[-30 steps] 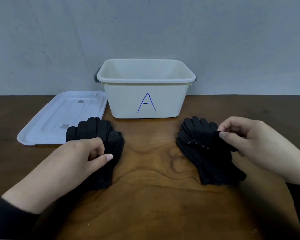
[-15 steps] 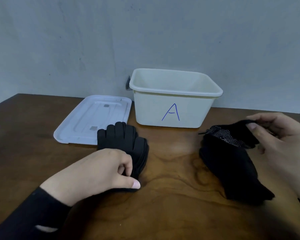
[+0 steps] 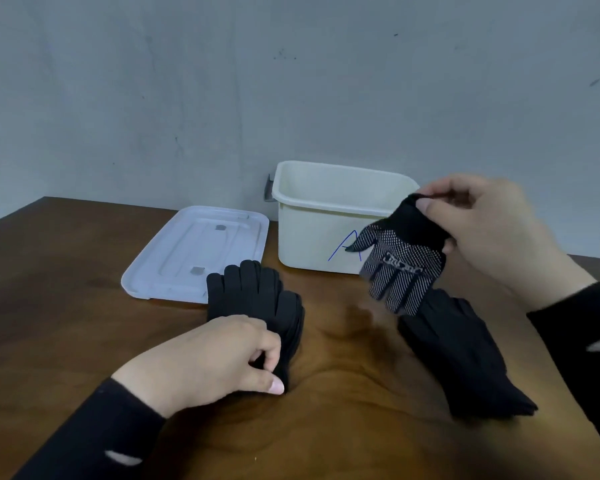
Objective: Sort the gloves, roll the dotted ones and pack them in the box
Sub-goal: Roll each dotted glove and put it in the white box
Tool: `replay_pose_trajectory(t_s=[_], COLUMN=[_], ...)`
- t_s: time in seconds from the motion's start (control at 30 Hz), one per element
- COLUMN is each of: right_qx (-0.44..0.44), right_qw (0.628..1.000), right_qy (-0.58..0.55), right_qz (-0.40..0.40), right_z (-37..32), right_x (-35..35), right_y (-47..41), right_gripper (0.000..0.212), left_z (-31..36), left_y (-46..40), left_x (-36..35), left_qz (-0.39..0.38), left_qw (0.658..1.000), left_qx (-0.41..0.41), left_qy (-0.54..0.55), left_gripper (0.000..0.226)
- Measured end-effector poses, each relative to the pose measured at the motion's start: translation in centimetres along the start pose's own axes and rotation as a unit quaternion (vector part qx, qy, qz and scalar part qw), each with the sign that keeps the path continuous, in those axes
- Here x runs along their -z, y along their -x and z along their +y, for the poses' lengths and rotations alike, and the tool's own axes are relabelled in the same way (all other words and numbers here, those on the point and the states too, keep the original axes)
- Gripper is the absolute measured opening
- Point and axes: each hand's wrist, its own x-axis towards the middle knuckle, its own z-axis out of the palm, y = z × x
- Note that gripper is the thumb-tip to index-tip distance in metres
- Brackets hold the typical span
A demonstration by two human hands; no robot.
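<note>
The right hand [image 3: 492,233] pinched a dotted glove [image 3: 400,265] by its cuff, at one o'clock; the left hand [image 3: 208,355], grip curled, held the plain gloves [image 3: 253,292] at nine o'clock.

The dotted glove [image 3: 400,268] is black with white dots. Both glove stacks [image 3: 253,299] are plain black. The cream box [image 3: 312,233] bears a blue letter, beside a white lid [image 3: 194,251] on a brown wooden table [image 3: 343,427].

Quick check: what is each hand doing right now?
Left hand: fingers curled, pinching the left glove stack on the table.
Right hand: pinching the dotted glove by its cuff, lifted.
</note>
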Motion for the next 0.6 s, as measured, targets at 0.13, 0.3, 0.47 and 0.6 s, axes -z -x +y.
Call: replay_pose_trajectory(t_s=[0.13,0.3,0.47,0.6], right_qx=[0.017,0.108,0.077,0.044], right_qw=[1.0,0.952,0.92,0.927], right_qy=[-0.002,0.178,0.201,0.174], right_qz=[-0.002,-0.226,-0.328,-0.33], right_z=[-0.1,2.7,3.0,3.2], right_x=[-2.3,-7.0,-7.8,-7.6], right_y=[3.6,10.1,12.0,11.7], right_gripper=[0.012,0.004,0.036,0.043], left_z=[0.2,0.2,0.6,1.5], left_y=[0.0,0.1,0.1,-0.2], left_x=[0.1,0.1,0.1,0.1], left_qz=[-0.002,0.0,0.022,0.078], left_qw=[1.0,1.0,0.999,0.995], left_qx=[0.001,0.005,0.03,0.065], left_qy=[-0.01,-0.025,-0.017,0.009], left_gripper=[0.026,0.03,0.033,0.036])
